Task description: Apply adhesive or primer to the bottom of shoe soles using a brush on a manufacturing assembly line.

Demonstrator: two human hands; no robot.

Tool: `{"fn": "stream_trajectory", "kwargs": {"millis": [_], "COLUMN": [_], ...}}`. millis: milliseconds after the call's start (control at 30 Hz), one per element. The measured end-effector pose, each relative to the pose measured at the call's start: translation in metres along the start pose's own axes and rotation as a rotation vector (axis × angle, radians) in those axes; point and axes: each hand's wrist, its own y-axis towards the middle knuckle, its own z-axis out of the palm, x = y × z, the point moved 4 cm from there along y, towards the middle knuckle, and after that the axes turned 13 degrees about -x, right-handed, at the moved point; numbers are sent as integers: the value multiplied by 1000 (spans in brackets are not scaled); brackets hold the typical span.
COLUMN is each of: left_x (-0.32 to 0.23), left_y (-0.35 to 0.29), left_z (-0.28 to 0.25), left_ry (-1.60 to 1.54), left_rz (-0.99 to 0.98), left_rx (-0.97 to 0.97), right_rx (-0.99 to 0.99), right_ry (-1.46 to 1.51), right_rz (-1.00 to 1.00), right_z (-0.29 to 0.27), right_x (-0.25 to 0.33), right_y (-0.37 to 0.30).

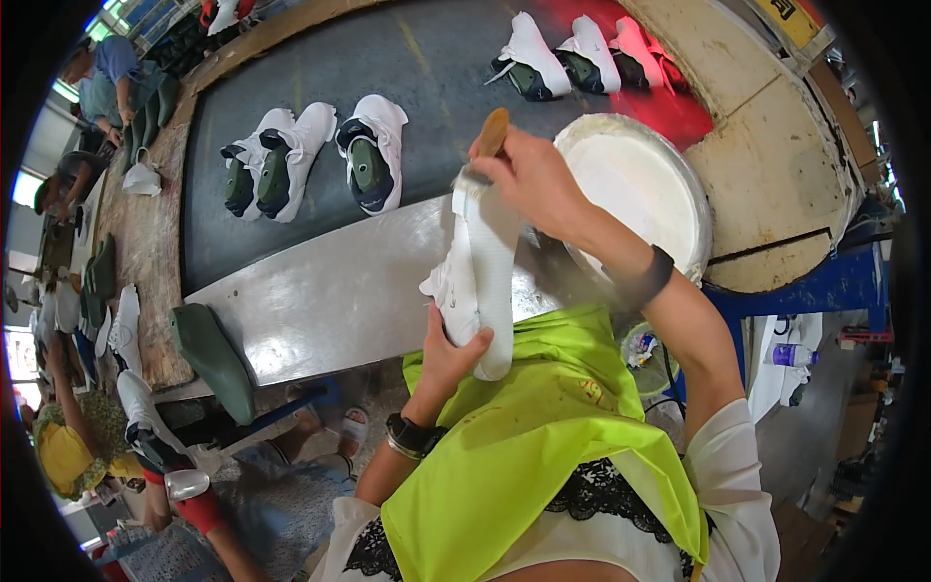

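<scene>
White all over, one shoe (467, 281) lies in my grip, its long axis running away from me, sole (497, 281) up. My left hand (453, 354) clasps its near end; my right hand (538, 184), at the far end, pinches one wooden-handled brush (494, 131). Whether the bristles touch, I can't tell. One pan (706, 223) of white paste sits just right of that hand. Beyond my grip, three shoes (373, 155) stand leftward and four (587, 58) rightward; one green shoe form (213, 359) lies left.
</scene>
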Motion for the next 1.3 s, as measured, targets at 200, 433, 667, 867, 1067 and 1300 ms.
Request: {"fn": "stream_trajectory", "kwargs": {"millis": [200, 433, 667, 867, 1067, 1300], "left_x": [1, -3, -1, 0, -1, -3], "left_y": [2, -2, -3, -5, -6, -7], "left_z": [-4, -18, -25, -30, -34, -37], "left_ry": [26, -104, -115, -234, -246, -272], "left_rz": [16, -33, -64, -139, -165, -146], "left_rx": [22, 115, 144, 184, 158, 167], "right_rx": [365, -140, -15, -284, -224, -364], "right_ry": [53, 6, 119, -117, -218, 23], "right_rz": [66, -18, -82, 135, 202, 139], "right_z": [-2, -17, 3, 4, 6, 0], "right_x": [4, -34, 10, -28, -14, -13], "right_y": [-3, 6, -65, -2, -82, -29]}}
